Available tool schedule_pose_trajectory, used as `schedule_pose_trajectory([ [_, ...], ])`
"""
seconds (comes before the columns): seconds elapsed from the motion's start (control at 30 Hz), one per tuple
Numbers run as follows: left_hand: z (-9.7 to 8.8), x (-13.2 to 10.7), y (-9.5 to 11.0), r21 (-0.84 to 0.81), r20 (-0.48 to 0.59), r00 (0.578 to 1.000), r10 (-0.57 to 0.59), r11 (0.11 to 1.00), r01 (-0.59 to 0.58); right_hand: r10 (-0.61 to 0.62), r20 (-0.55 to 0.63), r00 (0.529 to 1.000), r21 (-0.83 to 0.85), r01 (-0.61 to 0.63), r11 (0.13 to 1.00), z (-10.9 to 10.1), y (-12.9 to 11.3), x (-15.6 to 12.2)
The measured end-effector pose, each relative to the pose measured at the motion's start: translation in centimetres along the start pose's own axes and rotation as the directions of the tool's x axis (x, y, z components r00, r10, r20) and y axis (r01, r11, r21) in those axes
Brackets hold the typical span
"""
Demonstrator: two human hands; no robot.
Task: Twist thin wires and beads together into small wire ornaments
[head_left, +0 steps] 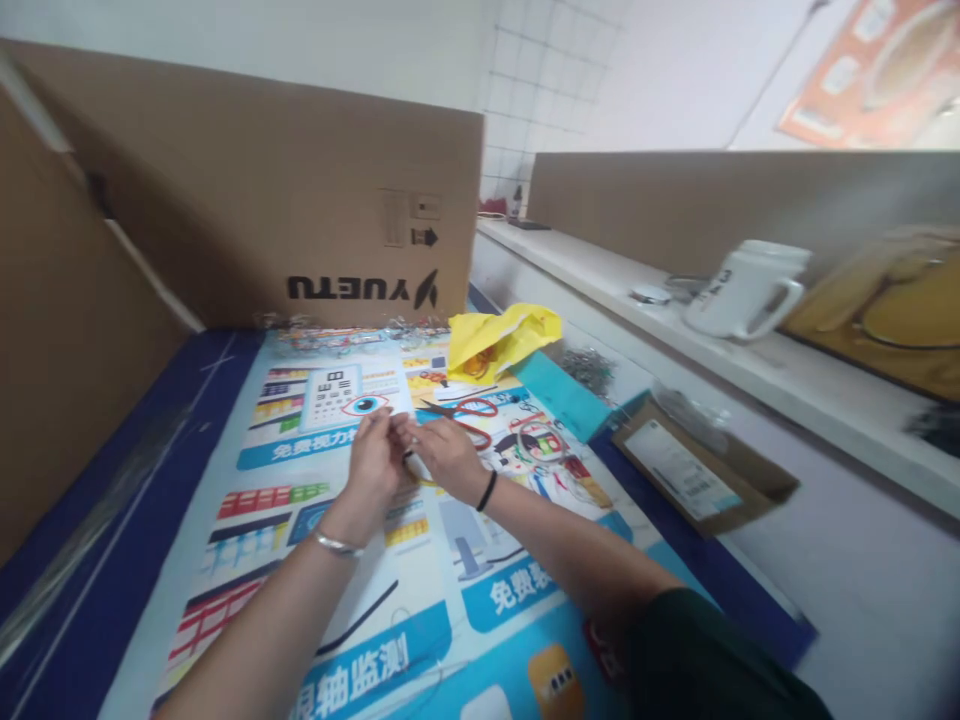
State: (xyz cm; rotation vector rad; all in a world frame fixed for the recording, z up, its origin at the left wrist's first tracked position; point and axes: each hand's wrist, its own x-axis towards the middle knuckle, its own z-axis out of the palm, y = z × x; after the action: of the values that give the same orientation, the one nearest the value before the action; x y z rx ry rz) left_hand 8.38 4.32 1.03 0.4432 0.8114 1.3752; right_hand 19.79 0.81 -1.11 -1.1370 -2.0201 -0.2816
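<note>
My left hand (374, 458) and my right hand (452, 462) meet over the middle of the printed sheet (330, 545). The fingers of both are pinched together, fingertips almost touching. Whatever sits between them is too small and hidden to name. A thin dark and yellowish piece shows just under the hands, its kind unclear. Right behind my right hand lie red-handled scissors (480, 407), blades pointing left. Farther back, a crumpled yellow bag (517, 327) lies with its mouth toward me and orange-brown strands inside.
A large cardboard box (247, 200) walls off the back. To the right are a pile of small metal pieces (589, 372), an open small carton (701, 465) with clear plastic, and a ledge (600, 275) bearing a white mug (746, 290). Clear plastic packets (330, 337) line the sheet's far edge.
</note>
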Motion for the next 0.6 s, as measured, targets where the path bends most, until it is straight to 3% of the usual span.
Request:
schedule_pose_trajectory([
  [0.1, -0.3, 0.6, 0.7, -0.007, 0.028, 1.000, -0.006, 1.000, 0.006, 0.095, 0.019, 0.995, 0.081, -0.096, 0.992, -0.2, -0.1, 0.5],
  [0.17, -0.5, 1.0, 1.2, -0.034, 0.108, 0.994, -0.004, 0.999, 0.008, 0.168, 0.056, 0.984, 0.214, -0.176, 0.961, -0.4, 0.0, 0.9],
  [0.27, -0.8, 1.2, 1.6, -0.045, 0.197, 0.980, 0.010, 0.999, -0.001, 0.266, 0.150, 0.952, 0.400, -0.305, 0.864, -0.8, 0.3, 1.4],
  [0.37, -1.1, 1.2, 1.5, -0.020, 0.278, 0.961, -0.007, 1.000, 0.013, 0.318, 0.316, 0.894, 0.528, -0.445, 0.724, -0.9, 0.9, 1.6],
  [0.5, -1.3, 1.3, 1.1, 0.020, 0.344, 0.933, -0.103, 0.995, 0.103, 0.291, 0.513, 0.808, 0.595, -0.579, 0.558, -1.5, 1.5, 2.2],
  [0.57, -1.4, 1.4, 1.0, 0.016, 0.311, 0.942, -0.123, 0.992, 0.124, 0.209, 0.601, 0.771, 0.578, -0.600, 0.553, -2.6, 1.9, 3.0],
  [0.6, -1.4, 1.5, 1.0, 0.004, 0.292, 0.948, -0.126, 0.991, 0.131, 0.146, 0.656, 0.741, 0.541, -0.596, 0.593, -3.4, 2.2, 3.5],
])
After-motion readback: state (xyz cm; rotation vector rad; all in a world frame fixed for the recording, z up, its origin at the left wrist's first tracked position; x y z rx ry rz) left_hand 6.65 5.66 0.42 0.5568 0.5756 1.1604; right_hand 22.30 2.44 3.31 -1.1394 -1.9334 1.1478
